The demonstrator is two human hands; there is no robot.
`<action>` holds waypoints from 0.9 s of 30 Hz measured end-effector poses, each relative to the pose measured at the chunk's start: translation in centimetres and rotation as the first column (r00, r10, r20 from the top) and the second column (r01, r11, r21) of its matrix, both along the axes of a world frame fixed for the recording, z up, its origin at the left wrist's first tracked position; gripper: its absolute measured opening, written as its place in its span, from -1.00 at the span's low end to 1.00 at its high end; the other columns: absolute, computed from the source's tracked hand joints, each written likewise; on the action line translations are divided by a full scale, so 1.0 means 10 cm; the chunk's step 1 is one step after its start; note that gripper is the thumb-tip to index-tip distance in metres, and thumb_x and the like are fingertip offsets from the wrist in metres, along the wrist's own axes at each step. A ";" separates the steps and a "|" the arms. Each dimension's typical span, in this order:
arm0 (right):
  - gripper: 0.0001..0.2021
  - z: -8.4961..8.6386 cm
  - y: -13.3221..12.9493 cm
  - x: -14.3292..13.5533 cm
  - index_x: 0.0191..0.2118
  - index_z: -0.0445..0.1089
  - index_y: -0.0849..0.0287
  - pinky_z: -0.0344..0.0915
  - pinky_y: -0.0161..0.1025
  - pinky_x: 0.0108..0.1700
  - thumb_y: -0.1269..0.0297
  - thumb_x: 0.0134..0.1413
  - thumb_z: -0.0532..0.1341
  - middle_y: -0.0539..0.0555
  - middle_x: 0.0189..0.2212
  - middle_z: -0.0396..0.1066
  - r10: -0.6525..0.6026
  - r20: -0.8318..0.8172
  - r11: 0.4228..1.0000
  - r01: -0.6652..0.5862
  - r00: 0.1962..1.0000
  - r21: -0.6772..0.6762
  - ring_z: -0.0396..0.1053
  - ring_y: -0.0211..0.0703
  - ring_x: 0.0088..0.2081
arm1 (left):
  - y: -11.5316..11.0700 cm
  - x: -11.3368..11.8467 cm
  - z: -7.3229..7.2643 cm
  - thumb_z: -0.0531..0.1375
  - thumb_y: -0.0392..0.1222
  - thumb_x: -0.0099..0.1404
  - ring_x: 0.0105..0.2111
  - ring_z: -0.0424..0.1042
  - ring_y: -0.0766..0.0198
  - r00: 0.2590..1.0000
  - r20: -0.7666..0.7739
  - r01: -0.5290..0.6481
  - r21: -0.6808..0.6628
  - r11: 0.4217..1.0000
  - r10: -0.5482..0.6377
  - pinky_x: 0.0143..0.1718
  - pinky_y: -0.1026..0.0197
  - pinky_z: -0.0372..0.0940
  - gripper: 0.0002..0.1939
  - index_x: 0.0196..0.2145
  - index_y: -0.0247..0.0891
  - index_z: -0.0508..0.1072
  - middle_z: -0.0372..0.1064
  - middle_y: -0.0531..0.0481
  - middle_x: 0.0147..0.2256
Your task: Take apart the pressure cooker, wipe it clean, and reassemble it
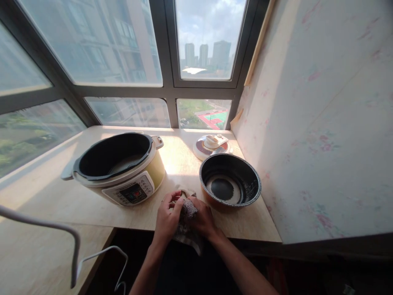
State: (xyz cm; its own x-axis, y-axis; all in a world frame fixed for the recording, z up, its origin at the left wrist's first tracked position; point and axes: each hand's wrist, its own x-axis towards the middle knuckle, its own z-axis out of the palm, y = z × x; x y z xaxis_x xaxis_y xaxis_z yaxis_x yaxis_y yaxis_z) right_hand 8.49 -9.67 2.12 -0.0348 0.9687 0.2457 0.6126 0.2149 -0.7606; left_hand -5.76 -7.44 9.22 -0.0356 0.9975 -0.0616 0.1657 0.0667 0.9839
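Both my hands are together at the front edge of the wooden ledge, closed on a crumpled grey-brown cloth [189,208]. My left hand [168,213] grips it from the left, thumb and fingers bent. From the right, my right hand [202,217] holds the same cloth, part of which hangs below the edge. To the left stands a cream and yellow electric cooker [132,190], lidless, its inside dark. A black inner pot [230,180] sits just right of my hands, open side up. Behind that pot lies a round lid [204,147] with a white handle.
Framed windows [167,92] rise behind the ledge [181,164]. A flowered wall [319,143] bounds the right side. At the lower left, a grey cable [46,223] loops in front of the ledge.
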 end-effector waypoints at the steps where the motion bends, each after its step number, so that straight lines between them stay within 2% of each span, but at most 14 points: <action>1: -0.61 -0.03 -0.04 0.06 -0.04 0.39 0.07 0.39 -0.15 -0.14 0.27 -0.07 0.26 0.09 -0.19 0.55 -0.009 -0.009 1.000 0.009 1.000 0.001 0.51 0.07 -0.15 | -0.01 0.04 -0.01 0.29 0.11 0.07 -0.11 0.54 -0.09 1.000 -0.004 0.000 -0.001 1.000 0.000 -0.08 -0.06 0.41 -0.59 -0.18 -0.16 0.55 0.55 -0.22 -0.12; 4: -0.55 -0.09 -0.19 0.27 -0.02 0.37 0.05 0.41 -0.14 -0.09 0.32 -0.14 0.27 0.08 -0.13 0.54 0.007 -0.066 1.000 -0.005 0.998 0.022 0.51 0.05 -0.10 | -0.03 0.14 -0.03 0.29 0.09 0.11 -0.04 0.51 -0.08 1.000 -0.014 -0.025 0.033 0.999 0.025 -0.04 -0.05 0.40 -0.60 -0.14 -0.16 0.53 0.51 -0.24 -0.04; 7: -0.57 -0.11 -0.40 0.44 -0.06 0.39 0.06 0.43 -0.11 -0.07 0.34 -0.16 0.28 0.06 -0.15 0.54 0.001 -0.105 1.000 0.001 0.994 0.026 0.51 0.05 -0.12 | -0.01 0.27 0.00 0.27 0.05 0.16 0.07 0.44 -0.08 0.999 -0.020 -0.026 0.111 0.993 0.028 0.03 -0.05 0.37 -0.60 -0.08 -0.15 0.50 0.46 -0.23 0.03; 10: -0.57 -0.13 -0.63 0.55 -0.06 0.40 0.06 0.46 -0.07 -0.08 0.30 -0.16 0.32 0.09 -0.16 0.54 -0.097 -0.177 0.995 0.098 0.979 -0.005 0.52 0.07 -0.16 | 0.05 0.48 0.01 0.26 0.06 0.21 0.20 0.33 -0.08 1.000 -0.001 0.008 0.150 0.989 -0.008 0.13 -0.06 0.30 -0.51 0.06 -0.14 0.43 0.37 -0.24 0.15; 13: -0.54 -0.22 -0.84 0.66 -0.01 0.39 0.07 0.47 -0.02 -0.03 0.24 -0.13 0.34 0.13 -0.12 0.54 -0.251 -0.278 0.966 0.259 0.927 -0.010 0.53 0.09 -0.11 | 0.16 0.73 -0.05 0.30 0.10 0.18 0.33 0.15 -0.11 0.998 0.046 0.042 0.092 0.995 -0.046 0.28 -0.09 0.14 -0.27 0.24 -0.18 0.26 0.15 -0.29 0.32; 15: -0.55 -0.29 -0.97 0.76 -0.03 0.40 0.11 0.45 0.04 0.03 0.17 -0.11 0.35 0.19 -0.11 0.54 -0.410 -0.296 0.904 0.428 0.863 -0.004 0.52 0.13 -0.07 | 0.25 0.88 -0.11 0.36 0.07 0.11 0.40 -0.03 -0.13 0.996 0.062 0.055 0.028 0.998 -0.057 0.35 -0.10 0.01 -0.09 0.33 -0.22 0.14 -0.02 -0.34 0.39; 17: -0.60 -0.33 -1.05 0.90 -0.14 0.45 0.16 0.40 0.12 0.08 0.07 -0.12 0.36 0.24 -0.16 0.55 -0.577 -0.278 0.798 0.603 0.768 0.010 0.51 0.20 -0.07 | 0.33 0.99 -0.16 0.37 -0.06 0.06 0.42 -0.10 -0.14 0.996 0.073 0.054 -0.018 0.998 -0.053 0.38 -0.10 -0.07 -0.04 0.35 -0.26 0.10 -0.05 -0.34 0.40; 18: -0.62 -0.34 -1.08 0.98 -0.21 0.47 0.17 0.38 0.14 0.09 0.02 -0.12 0.36 0.25 -0.20 0.56 -0.650 -0.269 0.735 0.678 0.711 0.017 0.50 0.22 -0.08 | 0.37 1.03 -0.16 0.35 -0.14 0.05 0.41 -0.05 -0.15 0.994 0.090 0.071 -0.025 0.997 -0.068 0.37 -0.10 -0.05 -0.08 0.33 -0.27 0.14 0.02 -0.33 0.38; 20: -0.64 -0.31 -1.08 1.14 -0.33 0.49 0.16 0.36 0.14 0.07 -0.05 -0.11 0.35 0.24 -0.27 0.57 -0.749 -0.278 0.618 0.786 0.601 0.034 0.50 0.20 -0.13 | 0.41 1.08 -0.15 0.25 -0.26 0.04 0.31 0.18 -0.12 0.980 0.147 0.138 -0.007 0.990 -0.135 0.32 -0.08 0.07 -0.24 0.24 -0.29 0.28 0.27 -0.26 0.25; 22: -0.64 -0.25 -1.03 1.30 -0.37 0.51 0.17 0.36 0.09 0.04 -0.07 -0.11 0.35 0.20 -0.33 0.58 -0.791 -0.315 0.536 0.842 0.524 0.054 0.50 0.16 -0.19 | 0.43 1.10 -0.11 0.16 -0.33 0.00 0.14 0.37 -0.05 0.959 0.201 0.199 0.026 0.980 -0.200 0.21 -0.03 0.21 -0.34 0.12 -0.29 0.39 0.44 -0.17 0.08; 24: -0.64 -0.17 -0.94 1.43 -0.38 0.53 0.19 0.36 0.07 0.01 -0.05 -0.13 0.36 0.18 -0.37 0.57 -0.794 -0.351 0.501 0.861 0.497 0.084 0.50 0.13 -0.23 | 0.44 1.09 -0.05 0.13 -0.36 -0.06 0.02 0.44 0.01 0.953 0.216 0.209 0.043 0.977 -0.214 0.13 0.02 0.28 -0.38 0.03 -0.29 0.45 0.49 -0.09 -0.05; 27: -0.64 -0.06 -0.75 1.59 -0.36 0.55 0.21 0.36 0.06 0.00 -0.02 -0.14 0.36 0.19 -0.34 0.59 -0.773 -0.360 0.522 0.846 0.523 0.109 0.50 0.12 -0.23 | 0.48 1.03 -0.01 0.12 -0.36 -0.10 -0.09 0.44 0.06 0.959 0.192 0.207 0.040 0.978 -0.211 0.02 0.05 0.32 -0.44 -0.06 -0.28 0.47 0.49 -0.04 -0.16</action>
State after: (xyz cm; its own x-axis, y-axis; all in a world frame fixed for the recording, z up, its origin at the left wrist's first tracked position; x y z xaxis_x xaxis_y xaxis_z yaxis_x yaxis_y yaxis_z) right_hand 24.39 -17.19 1.52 0.8268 0.4441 0.3454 0.4232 -0.0866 -0.9019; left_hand 4.55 -2.66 9.14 0.1844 0.9825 -0.0275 -0.0199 0.0317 0.9993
